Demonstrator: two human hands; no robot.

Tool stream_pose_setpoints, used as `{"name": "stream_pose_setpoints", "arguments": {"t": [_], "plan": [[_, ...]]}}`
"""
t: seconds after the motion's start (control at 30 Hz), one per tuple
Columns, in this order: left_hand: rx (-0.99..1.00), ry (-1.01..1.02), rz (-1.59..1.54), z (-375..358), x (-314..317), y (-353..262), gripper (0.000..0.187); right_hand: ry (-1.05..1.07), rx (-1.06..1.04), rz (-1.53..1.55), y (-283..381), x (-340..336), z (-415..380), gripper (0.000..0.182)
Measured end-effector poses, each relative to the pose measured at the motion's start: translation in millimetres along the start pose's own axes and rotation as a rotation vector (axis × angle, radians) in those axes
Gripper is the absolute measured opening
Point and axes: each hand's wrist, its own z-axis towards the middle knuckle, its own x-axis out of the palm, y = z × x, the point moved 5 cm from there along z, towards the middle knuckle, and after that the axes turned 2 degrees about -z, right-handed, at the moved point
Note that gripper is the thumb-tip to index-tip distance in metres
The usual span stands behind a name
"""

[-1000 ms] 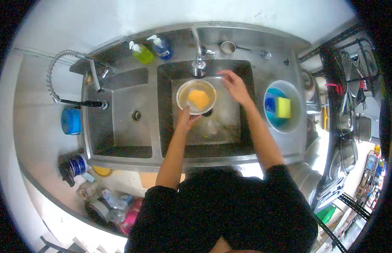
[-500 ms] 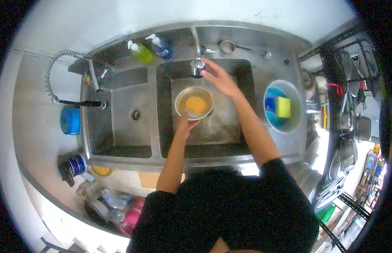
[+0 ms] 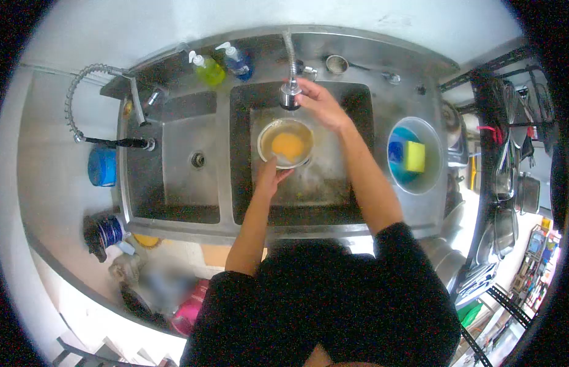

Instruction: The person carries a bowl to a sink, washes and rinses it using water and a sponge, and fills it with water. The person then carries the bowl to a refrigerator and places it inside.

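Observation:
My left hand point(image 3: 273, 175) grips the near rim of a round metal bowl point(image 3: 267, 133), thumb inside and fingers underneath. A rounded orange thing point(image 3: 288, 145) lies inside, with cloudy liquid about it. This bowl is held over the right-hand sink basin point(image 3: 324, 199), just below the faucet. From the right, my right hand point(image 3: 324, 107) reaches up to the chrome and black faucet head point(image 3: 290, 96), its thumb and fingers closed against the head's right side. A coiled metal hose point(image 3: 289, 52) runs up from that head.
Green point(image 3: 210, 72) and blue point(image 3: 239, 66) pump bottles stand behind the sinks. At the right, a basin point(image 3: 439, 156) holds a yellow sponge point(image 3: 415, 156) and something blue. A small strainer point(image 3: 337, 65) lies on the back ledge. Left is another sink point(image 3: 186, 183) with a spring faucet point(image 3: 134, 143).
My right hand has closed in on the faucet head, its fingers now against it. The bowl stays in my left hand under the faucet. The whole view has shifted slightly.

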Motion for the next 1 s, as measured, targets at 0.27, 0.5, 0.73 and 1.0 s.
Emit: {"name": "stream_pose_setpoints", "arguments": {"t": [0.27,0.5,0.73,1.0], "plan": [[0.038,-0.024,0.065,-3.4,39.7,-27.8,0.039,-0.027,0.014,0.046,3.7,1.8,-4.5,0.049],[0.039,-0.021,-0.018,-1.4,49.1,-32.8,0.037,-0.147,0.023,-0.095,1.6,-1.6,-6.4,0.046],[0.042,-0.022,0.020,-0.1,47.9,-28.9,0.037,-0.173,0.075,-0.061,8.7,4.7,-10.8,0.048],[-0.016,-0.028,0.019,1.2,33.6,-20.6,0.041,-0.282,0.101,0.025,-41.6,-0.8,-34.5,0.055]]}}
